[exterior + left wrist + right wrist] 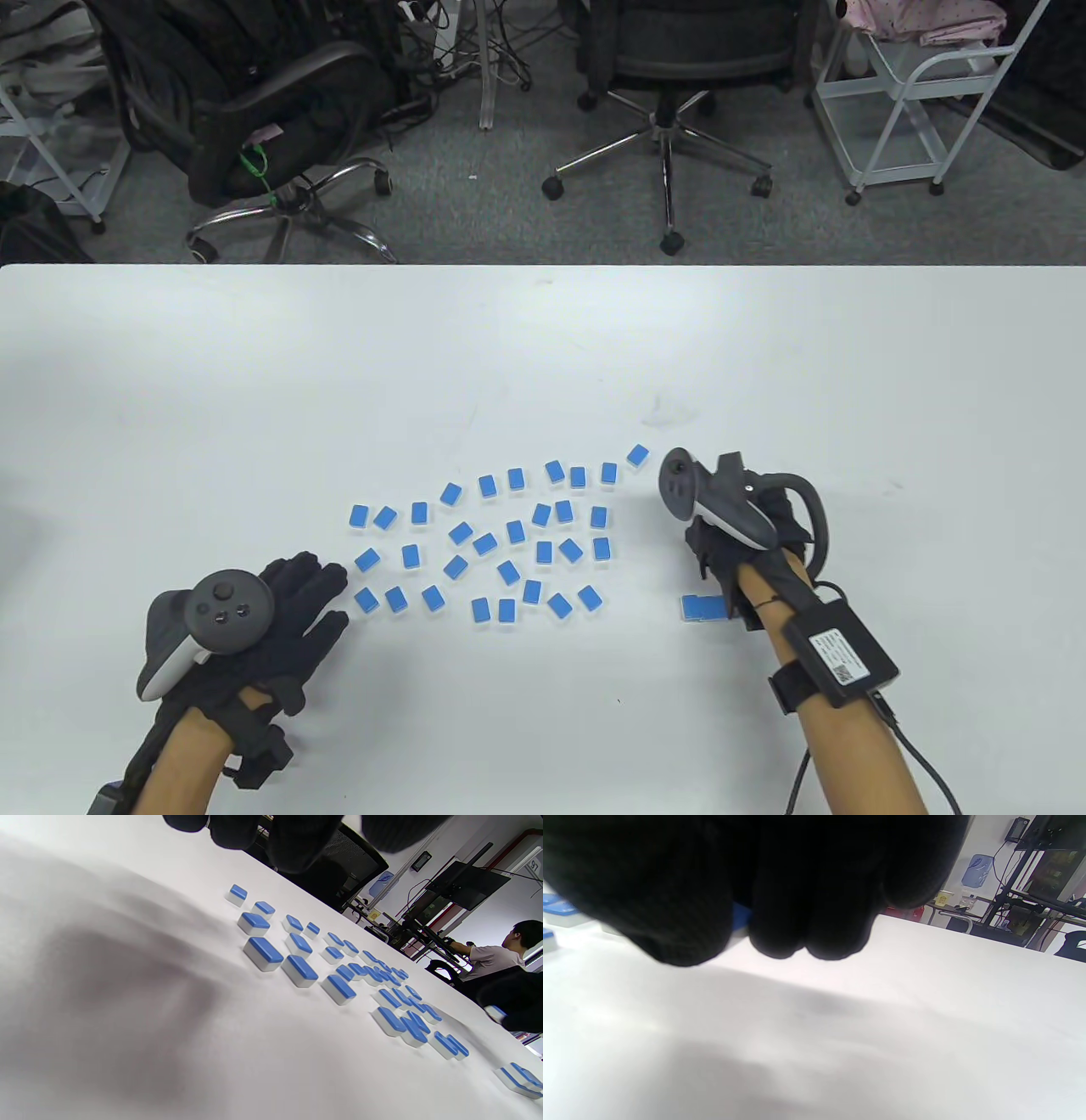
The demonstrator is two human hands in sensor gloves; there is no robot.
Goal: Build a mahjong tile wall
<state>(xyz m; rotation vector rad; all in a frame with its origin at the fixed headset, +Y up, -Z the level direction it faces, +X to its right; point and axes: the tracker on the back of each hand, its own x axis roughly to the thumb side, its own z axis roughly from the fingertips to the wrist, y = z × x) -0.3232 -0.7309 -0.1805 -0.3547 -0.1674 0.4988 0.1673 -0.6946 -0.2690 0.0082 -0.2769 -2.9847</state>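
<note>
Blue-backed mahjong tiles [509, 543] lay scattered mid-table [543, 356] (face down). The left hand [284, 615] hovered beside them, fingers straight and spread. The right hand [730, 556] curled over a short tile row [702, 608]; its grip couldn't be told

Beyond the white desk [543, 340] lies grey carpet floor [509, 212], with two black swivel office chairs [679, 68] and a white wire trolley [916, 93].

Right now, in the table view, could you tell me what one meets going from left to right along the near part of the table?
Left hand → scattered blue tiles → short row of tiles lying apart beside the right hand → right hand.
</note>
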